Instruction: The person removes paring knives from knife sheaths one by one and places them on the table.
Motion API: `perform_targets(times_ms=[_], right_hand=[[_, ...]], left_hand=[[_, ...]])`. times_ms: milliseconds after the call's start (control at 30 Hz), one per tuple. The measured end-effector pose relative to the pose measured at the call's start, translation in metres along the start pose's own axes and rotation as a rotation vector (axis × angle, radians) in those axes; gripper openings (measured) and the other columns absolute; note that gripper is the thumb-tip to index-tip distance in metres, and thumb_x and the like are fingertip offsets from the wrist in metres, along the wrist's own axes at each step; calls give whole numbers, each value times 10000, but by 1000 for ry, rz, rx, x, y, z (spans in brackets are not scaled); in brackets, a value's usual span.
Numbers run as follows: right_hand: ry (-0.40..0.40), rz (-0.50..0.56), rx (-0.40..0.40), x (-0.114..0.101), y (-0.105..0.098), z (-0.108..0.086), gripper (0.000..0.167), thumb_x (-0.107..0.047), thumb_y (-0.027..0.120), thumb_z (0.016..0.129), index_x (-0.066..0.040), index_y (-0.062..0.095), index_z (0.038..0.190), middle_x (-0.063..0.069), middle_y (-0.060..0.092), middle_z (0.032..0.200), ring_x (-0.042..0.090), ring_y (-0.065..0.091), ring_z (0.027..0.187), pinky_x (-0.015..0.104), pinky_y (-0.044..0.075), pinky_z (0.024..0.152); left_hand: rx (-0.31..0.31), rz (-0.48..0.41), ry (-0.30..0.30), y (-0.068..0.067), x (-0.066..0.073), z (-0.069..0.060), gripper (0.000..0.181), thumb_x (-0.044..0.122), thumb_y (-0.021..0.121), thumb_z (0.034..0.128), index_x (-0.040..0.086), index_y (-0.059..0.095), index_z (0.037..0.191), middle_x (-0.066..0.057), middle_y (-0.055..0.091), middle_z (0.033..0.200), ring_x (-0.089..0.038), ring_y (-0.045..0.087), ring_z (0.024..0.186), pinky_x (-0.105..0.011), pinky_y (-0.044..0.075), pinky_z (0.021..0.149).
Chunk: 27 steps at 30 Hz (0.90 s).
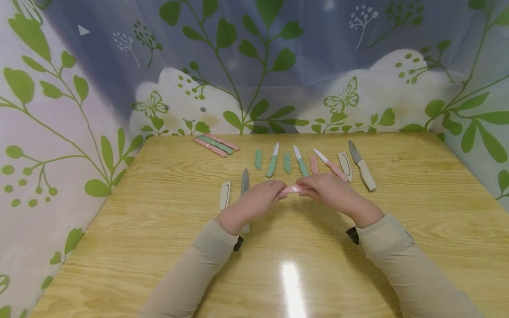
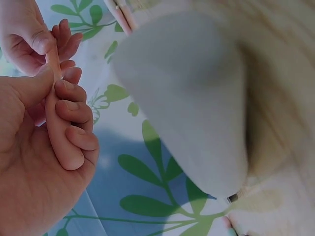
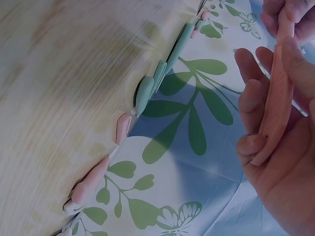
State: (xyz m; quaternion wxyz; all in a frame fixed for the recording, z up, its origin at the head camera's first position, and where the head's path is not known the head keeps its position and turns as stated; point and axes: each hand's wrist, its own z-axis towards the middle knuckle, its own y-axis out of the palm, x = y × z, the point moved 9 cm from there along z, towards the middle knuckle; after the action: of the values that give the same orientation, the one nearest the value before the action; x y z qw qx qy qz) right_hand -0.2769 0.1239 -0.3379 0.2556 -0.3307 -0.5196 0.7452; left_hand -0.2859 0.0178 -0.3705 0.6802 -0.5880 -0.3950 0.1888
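Observation:
Both hands hold one pink knife (image 1: 292, 189) above the table. My left hand (image 1: 258, 194) curls its fingers round the smooth handle (image 2: 63, 140), whose rounded end lies against the palm. The sheath (image 3: 279, 98) is gripped by my right hand (image 1: 332, 192), with the thumb along it. A pale band shows between the hands; whether any blade is bared there, I cannot tell. Below the left forearm and hand lies a grey-bladed knife (image 1: 245, 177), partly hidden. Just beyond the right hand is a pink knife (image 1: 335, 168) with a white blade.
Two green knives (image 1: 272, 166) lie bare beside green sheaths (image 1: 287, 163) and a pink sheath (image 1: 313, 164). At right are a cream sheath (image 1: 345, 167) and cream-handled knife (image 1: 366, 175); another cream sheath (image 1: 225, 195) lies left. Several sheathed knives (image 1: 214, 143) sit back left.

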Motion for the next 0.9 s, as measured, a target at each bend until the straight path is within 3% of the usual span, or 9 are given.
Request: perform_targets(times_ms=[500,900], right_hand=[[14,16,-12,3,2,0,225,-192,662,907,-98,697,1109,41,735,1017,212,704,891,590,179,1112],[7,30,-27,3,3,-1,234,-189,654,912,-91,692,1121,45,731,1039,220,699,918,601,154,1118]], left_hand=[[15,5,49,-4,5,-2,312,263,422,1045,59,567,1231,-92,646,1081,-225,626,1003,-370,499,879],[-5,-40,29,-1,4,-2,315,256,407,1049,56,564,1236,-89,643,1095,-214,620,1006,-363,490,884]])
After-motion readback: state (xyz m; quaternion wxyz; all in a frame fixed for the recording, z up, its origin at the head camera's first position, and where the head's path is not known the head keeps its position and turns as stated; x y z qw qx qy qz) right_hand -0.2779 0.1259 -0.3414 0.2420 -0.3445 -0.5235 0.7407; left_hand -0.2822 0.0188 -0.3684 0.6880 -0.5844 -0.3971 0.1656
